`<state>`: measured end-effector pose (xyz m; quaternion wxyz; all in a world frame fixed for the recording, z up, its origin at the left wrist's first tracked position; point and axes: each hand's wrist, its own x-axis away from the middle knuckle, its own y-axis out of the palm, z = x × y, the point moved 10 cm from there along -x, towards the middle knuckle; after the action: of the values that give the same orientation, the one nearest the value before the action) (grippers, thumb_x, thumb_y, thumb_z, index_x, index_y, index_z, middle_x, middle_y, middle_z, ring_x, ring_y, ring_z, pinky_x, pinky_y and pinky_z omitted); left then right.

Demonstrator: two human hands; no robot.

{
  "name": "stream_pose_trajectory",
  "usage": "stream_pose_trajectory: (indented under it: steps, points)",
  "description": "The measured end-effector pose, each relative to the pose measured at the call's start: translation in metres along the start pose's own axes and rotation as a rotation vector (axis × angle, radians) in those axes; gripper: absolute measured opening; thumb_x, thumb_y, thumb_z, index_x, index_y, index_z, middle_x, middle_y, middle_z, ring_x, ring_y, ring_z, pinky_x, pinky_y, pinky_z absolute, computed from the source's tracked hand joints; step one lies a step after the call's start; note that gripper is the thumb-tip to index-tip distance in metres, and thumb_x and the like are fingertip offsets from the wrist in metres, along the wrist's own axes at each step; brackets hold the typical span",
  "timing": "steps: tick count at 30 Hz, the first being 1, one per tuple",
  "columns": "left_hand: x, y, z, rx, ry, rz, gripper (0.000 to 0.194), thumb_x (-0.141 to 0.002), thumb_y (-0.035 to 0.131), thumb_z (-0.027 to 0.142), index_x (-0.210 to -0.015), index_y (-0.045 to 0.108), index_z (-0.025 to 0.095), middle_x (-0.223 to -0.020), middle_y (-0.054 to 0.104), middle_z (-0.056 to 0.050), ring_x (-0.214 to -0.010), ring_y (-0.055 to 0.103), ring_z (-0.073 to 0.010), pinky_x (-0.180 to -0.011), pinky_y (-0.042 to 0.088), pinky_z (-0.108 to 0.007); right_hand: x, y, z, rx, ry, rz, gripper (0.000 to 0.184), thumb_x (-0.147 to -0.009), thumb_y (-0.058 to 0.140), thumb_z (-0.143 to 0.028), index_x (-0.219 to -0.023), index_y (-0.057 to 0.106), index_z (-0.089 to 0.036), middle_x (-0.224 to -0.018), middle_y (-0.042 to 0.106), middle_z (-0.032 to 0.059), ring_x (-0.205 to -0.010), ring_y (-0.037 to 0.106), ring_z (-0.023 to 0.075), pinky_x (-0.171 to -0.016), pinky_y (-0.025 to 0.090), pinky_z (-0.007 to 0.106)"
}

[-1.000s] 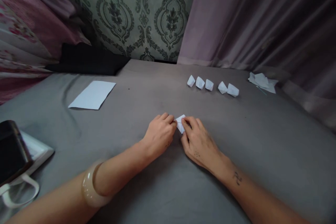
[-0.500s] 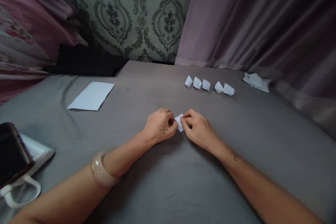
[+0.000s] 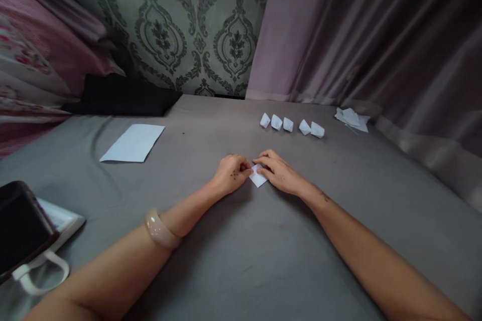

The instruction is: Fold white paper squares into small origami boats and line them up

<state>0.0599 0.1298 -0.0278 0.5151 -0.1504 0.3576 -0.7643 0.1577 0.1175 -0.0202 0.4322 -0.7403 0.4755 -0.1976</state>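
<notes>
A small folded square of white paper (image 3: 258,179) lies between my two hands on the grey cloth, one corner pointing toward me. My left hand (image 3: 232,174) pinches its left corner between thumb and fingers. From the right, my right hand (image 3: 280,173) grips the paper, with the thumb on its face and the fingers stretched along the far edge. Parts of the upper edges are hidden under my fingers. Farther back stands a row of several folded white paper shapes (image 3: 288,124).
A white sheet (image 3: 133,144) lies at the left. Paper scraps (image 3: 352,118) are piled at the back right. At the near left, a phone (image 3: 24,228) with a white cable (image 3: 41,281) rests by a white object (image 3: 64,220). Black cloth (image 3: 124,96) lies at the back.
The camera view has shifted slightly. The fingers of my right hand have straightened along the paper's far edge, and more of the paper's near face shows.
</notes>
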Motion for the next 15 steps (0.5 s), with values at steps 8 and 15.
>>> stream_pose_trajectory:
  steps: [8,15]
  points:
    - [0.004,-0.002,0.019,0.118,0.073,-0.011,0.014,-0.08,0.058,0.027,-0.077,0.065,0.016,-0.069,0.059,-0.001,-0.063,0.05,-0.0117,-0.06,0.038,-0.024,0.011,-0.007,0.014,-0.229,0.125,0.021,0.014,-0.081,0.058,-0.026,-0.093,0.059,-0.018,-0.086,0.058,0.0009,-0.073,0.053,0.0126,-0.068,0.043,0.028]
    - [0.004,-0.005,0.009,0.813,-0.085,0.078,0.039,-0.068,0.074,0.036,-0.096,0.057,0.014,-0.086,0.064,-0.004,-0.079,0.059,-0.0137,-0.075,0.046,-0.028,0.015,-0.015,0.018,-0.843,0.254,0.257,0.026,-0.071,0.07,-0.032,-0.093,0.065,-0.019,-0.082,0.066,0.0001,-0.073,0.059,0.0126,-0.071,0.046,0.029]
